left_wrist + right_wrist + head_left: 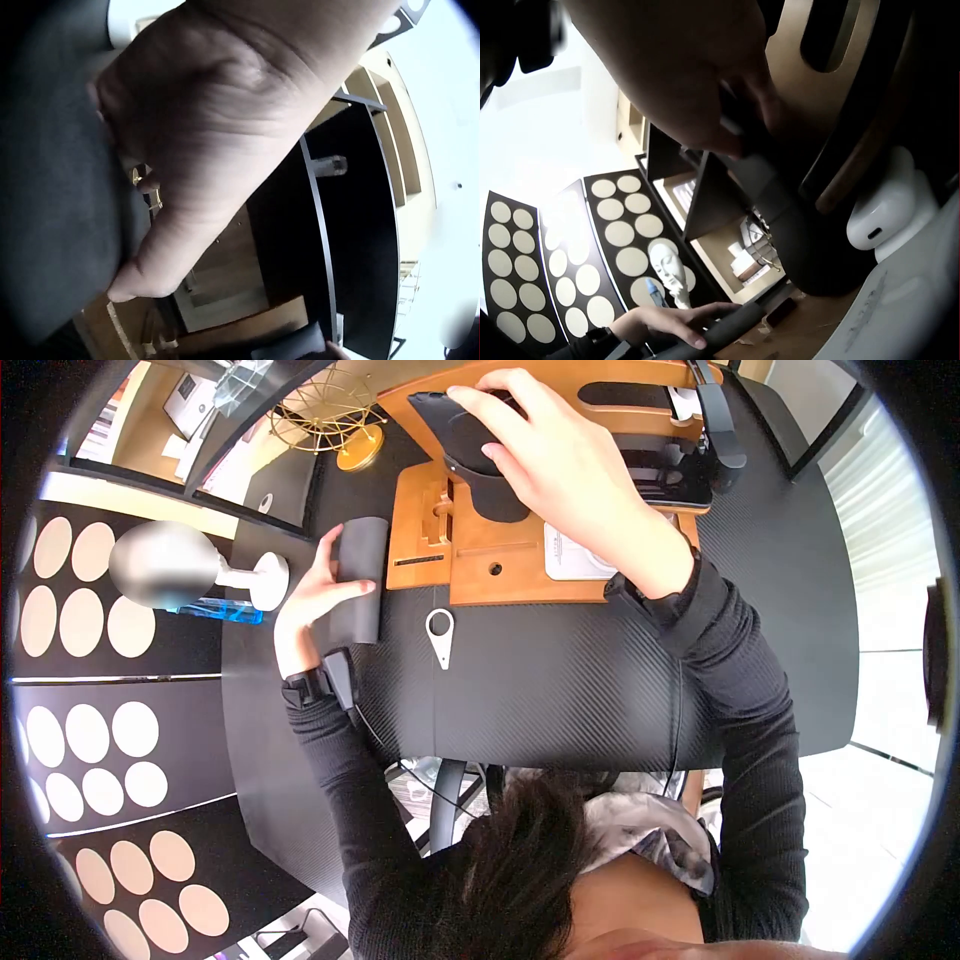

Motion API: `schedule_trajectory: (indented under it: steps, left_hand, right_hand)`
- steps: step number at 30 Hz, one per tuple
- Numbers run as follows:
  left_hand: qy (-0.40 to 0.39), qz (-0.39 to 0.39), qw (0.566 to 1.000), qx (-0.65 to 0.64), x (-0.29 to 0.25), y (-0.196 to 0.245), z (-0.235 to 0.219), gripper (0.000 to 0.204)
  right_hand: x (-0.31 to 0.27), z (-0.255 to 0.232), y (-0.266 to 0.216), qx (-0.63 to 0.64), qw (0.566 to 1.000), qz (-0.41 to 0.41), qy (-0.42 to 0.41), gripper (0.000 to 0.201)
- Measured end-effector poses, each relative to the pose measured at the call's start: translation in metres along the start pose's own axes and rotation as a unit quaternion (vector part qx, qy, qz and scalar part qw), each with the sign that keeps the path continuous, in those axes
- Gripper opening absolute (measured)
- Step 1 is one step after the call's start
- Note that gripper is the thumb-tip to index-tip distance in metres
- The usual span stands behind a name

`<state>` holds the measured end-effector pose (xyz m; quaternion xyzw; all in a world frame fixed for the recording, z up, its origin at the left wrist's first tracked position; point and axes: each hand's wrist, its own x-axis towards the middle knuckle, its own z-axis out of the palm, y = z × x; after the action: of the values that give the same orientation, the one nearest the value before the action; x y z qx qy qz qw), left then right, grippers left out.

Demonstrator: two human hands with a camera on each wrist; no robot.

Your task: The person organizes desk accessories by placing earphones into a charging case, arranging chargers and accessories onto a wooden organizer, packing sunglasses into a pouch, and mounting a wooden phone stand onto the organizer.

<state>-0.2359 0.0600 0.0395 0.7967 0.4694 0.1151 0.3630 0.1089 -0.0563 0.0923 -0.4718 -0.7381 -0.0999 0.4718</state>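
My left hand (318, 595) grips a dark grey oblong case (362, 565) from its left side, thumb across the front and fingers behind. In the left wrist view the case (60, 187) fills the left edge. My right hand (555, 460) holds a black object (495, 498) with a flared top and a rounded lower part, above a wooden desk organizer (470, 575). Its kind is unclear, and my fingers and palm cover part of it. A white box (565, 555) rests on the organizer under my right wrist, with white earbuds (889, 206) near it in the right wrist view.
A white ring-ended tag (440, 638) lies on the black table (540, 690) before the organizer. Left of my left hand stand a white figure on a base (268, 582) and a blue item (235, 610). Behind are a gold wire ornament (360, 448) and a black-framed shelf.
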Motion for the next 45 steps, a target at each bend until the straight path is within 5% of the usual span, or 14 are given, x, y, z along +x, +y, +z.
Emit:
schedule_trajectory:
  steps: [3,7,9,11,13,17,18,19,21,22,33,35,37,45]
  left_hand:
    - [-0.055,-0.029,0.987,-0.149,-0.009,0.012,-0.008,0.100]
    - [0.035,0.150,0.965,-0.211,-0.011,0.044,0.002,0.081]
    - [0.082,0.060,0.984,-0.143,-0.012,0.113,0.028,0.075]
    - [0.074,0.156,0.963,-0.207,-0.001,0.133,0.054,0.055]
    - [0.109,0.248,0.958,-0.092,0.008,0.139,0.072,0.049]
    - [0.113,0.161,0.964,-0.179,0.025,0.121,0.081,0.053]
    - [0.140,0.256,0.956,-0.017,0.038,0.107,0.076,0.053]
    - [0.107,0.178,0.969,-0.130,0.040,0.101,0.082,0.053]
    - [0.094,0.247,0.961,-0.079,0.042,0.090,0.085,0.051]
    - [0.108,0.281,0.936,0.180,0.043,0.084,0.074,0.044]
    - [0.040,0.147,0.969,0.195,0.028,0.060,0.042,0.025]
    - [0.052,0.177,0.970,0.161,0.023,0.056,0.036,0.030]
    - [-0.041,0.075,0.996,-0.028,0.018,0.054,0.028,0.033]
    - [-0.038,0.146,0.989,0.006,0.028,0.050,0.043,0.032]
  right_hand:
    - [-0.007,0.016,0.006,-0.064,0.996,-0.033,0.061,0.046]
    - [-0.001,0.021,0.008,-0.020,0.984,-0.096,0.151,0.046]
    - [0.007,0.012,0.005,-0.017,0.980,-0.132,0.146,0.049]
    - [0.003,0.002,-0.011,0.141,0.984,-0.111,-0.005,0.052]
    - [-0.004,0.003,-0.014,0.110,0.989,-0.103,0.000,0.049]
    - [-0.006,0.005,-0.005,0.076,0.992,-0.089,-0.049,0.042]
    - [-0.006,0.009,-0.002,0.065,0.995,-0.073,-0.029,0.042]
    - [-0.007,0.014,-0.001,0.054,0.997,-0.059,-0.009,0.041]
    - [-0.007,0.024,0.007,0.046,0.997,-0.061,0.010,0.040]
    - [-0.007,0.026,0.010,0.030,0.997,-0.068,0.024,0.041]
    - [-0.012,0.026,0.014,0.052,0.997,-0.045,-0.039,0.065]
    - [-0.011,0.026,0.013,0.051,0.997,-0.043,-0.042,0.066]
    - [-0.013,0.027,0.012,0.049,0.997,-0.037,-0.045,0.066]
    - [-0.012,0.031,0.013,0.058,0.997,-0.055,0.010,0.055]
